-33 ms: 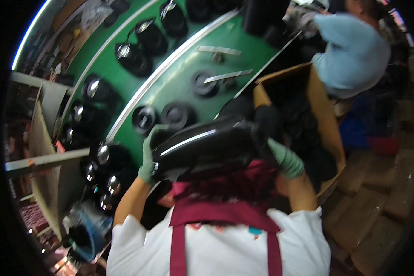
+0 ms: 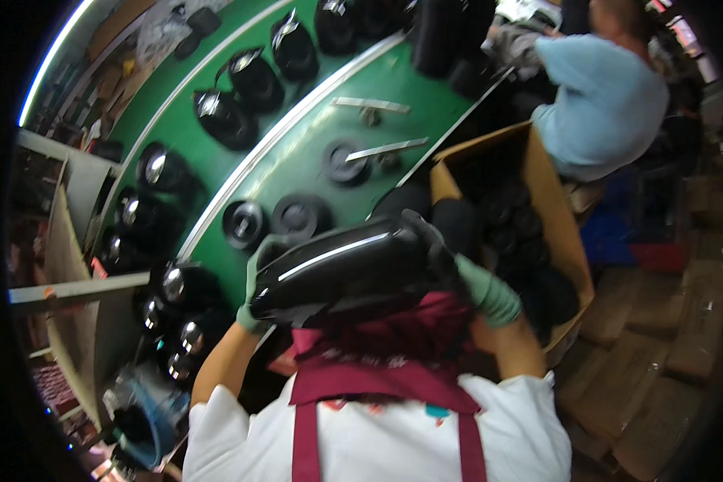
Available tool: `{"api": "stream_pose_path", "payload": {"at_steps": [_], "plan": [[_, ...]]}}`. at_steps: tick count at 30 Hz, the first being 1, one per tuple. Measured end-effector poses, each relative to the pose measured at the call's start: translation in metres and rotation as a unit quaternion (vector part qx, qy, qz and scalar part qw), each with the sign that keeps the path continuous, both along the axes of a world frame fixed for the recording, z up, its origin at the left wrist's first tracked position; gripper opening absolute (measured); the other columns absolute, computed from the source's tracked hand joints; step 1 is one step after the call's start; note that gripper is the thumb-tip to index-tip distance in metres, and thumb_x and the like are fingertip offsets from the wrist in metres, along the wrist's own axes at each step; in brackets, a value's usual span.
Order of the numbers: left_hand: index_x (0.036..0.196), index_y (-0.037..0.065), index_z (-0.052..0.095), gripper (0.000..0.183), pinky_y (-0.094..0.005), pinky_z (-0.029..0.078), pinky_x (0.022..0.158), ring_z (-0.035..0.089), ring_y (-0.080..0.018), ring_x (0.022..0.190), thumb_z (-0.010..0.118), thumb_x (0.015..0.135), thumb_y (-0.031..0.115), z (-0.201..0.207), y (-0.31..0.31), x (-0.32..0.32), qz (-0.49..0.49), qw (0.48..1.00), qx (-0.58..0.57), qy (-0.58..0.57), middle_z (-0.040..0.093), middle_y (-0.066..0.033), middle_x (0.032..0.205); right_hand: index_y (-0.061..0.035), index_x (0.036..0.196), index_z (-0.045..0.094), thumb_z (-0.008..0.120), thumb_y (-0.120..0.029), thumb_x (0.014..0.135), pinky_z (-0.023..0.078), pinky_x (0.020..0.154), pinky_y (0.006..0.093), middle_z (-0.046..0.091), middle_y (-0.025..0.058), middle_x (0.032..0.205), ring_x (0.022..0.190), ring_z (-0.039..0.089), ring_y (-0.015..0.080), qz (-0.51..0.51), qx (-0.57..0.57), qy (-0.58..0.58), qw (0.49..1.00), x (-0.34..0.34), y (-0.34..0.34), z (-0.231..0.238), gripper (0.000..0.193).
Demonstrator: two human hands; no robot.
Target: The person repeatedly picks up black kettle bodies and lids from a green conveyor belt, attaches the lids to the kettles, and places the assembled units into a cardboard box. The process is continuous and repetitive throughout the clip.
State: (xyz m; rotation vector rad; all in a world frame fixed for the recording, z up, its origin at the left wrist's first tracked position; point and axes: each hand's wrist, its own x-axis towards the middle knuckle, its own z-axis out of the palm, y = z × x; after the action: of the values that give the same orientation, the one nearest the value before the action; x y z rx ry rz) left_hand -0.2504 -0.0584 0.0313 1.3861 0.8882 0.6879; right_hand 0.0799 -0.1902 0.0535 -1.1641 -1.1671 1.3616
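Observation:
A long, glossy black rounded housing (image 2: 341, 269) lies crosswise in front of my chest, held between both hands. My left hand (image 2: 255, 281), in a pale green glove, grips its left end. The right end is held by my right hand (image 2: 490, 294), gloved in the same green, with its fingertips hidden behind the housing. Just beyond it on the green work surface lie a black round part with a bright centre (image 2: 244, 224) and a wider black disc (image 2: 300, 217).
An open cardboard box (image 2: 556, 213) of dark round parts stands at my right. Several glossy black housings (image 2: 257, 80) line the green conveyor (image 2: 217, 153). Two metal bars (image 2: 387, 149) sit over the surface. A co-worker in light blue (image 2: 606, 104) is at far right.
The whole view has shifted slightly, so the scene sits a little further left. Both hands keep hold of the black housing.

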Motion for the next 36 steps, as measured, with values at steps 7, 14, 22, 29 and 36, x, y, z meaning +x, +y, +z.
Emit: {"api": "stream_pose_path", "payload": {"at_steps": [7,14,22,29,36], "plan": [[0.108,-0.002,0.061,0.038,-0.0302,0.052,0.085,0.066,-0.0167,0.089,0.075,0.076,0.014,0.047,-0.002,0.031,-0.023,0.974,0.223,0.041,0.07,-0.0105,0.098,-0.0005,0.152,0.023,0.04,-0.038,0.103,0.016,0.119,0.0324,0.033,0.0139,0.153,0.145,0.024,0.0204,-0.039,-0.032,0.136,0.989,-0.02,0.024,-0.008,0.064],[0.139,0.001,0.047,0.04,-0.0315,0.043,0.104,0.056,-0.0169,0.115,0.044,0.101,0.012,-0.084,-0.012,-0.021,-0.016,0.944,-0.218,-0.246,0.053,-0.0092,0.138,-0.0012,0.152,0.027,0.038,-0.035,0.105,0.021,0.118,0.032,0.031,0.0131,0.155,0.143,0.029,0.0214,-0.161,0.097,0.007,0.982,-0.044,-0.012,-0.054,0.059],[0.118,0.001,0.059,0.04,-0.0307,0.049,0.092,0.061,-0.0169,0.107,0.07,0.083,0.018,0.019,-0.005,0.016,-0.008,0.994,-0.105,-0.011,0.065,-0.0101,0.115,-0.0019,0.151,0.03,0.049,-0.042,0.1,0.021,0.116,0.0363,0.036,0.0137,0.152,0.141,0.032,0.0273,-0.119,0.026,-0.097,0.988,-0.02,-0.021,0.018,0.068],[0.108,0.0,0.065,0.048,-0.0362,0.053,0.081,0.069,-0.0299,0.09,0.079,0.067,0.019,0.084,0.014,0.055,-0.161,0.854,0.486,0.099,0.07,-0.0156,0.099,-0.0045,0.15,0.031,0.044,-0.03,0.103,0.025,0.117,0.0366,0.037,0.0125,0.151,0.14,0.034,0.0261,-0.094,-0.055,0.169,0.98,-0.009,0.004,-0.033,0.055],[0.105,-0.002,0.062,0.026,-0.029,0.051,0.083,0.065,-0.0161,0.09,0.06,0.088,0.018,0.007,0.0,0.035,0.032,0.999,0.003,-0.018,0.069,-0.0076,0.098,-0.0031,0.149,0.031,0.041,-0.026,0.105,0.024,0.117,0.034,0.037,0.0114,0.149,0.14,0.034,0.0227,-0.142,0.119,0.054,0.981,-0.022,0.01,-0.025,0.051]]}}
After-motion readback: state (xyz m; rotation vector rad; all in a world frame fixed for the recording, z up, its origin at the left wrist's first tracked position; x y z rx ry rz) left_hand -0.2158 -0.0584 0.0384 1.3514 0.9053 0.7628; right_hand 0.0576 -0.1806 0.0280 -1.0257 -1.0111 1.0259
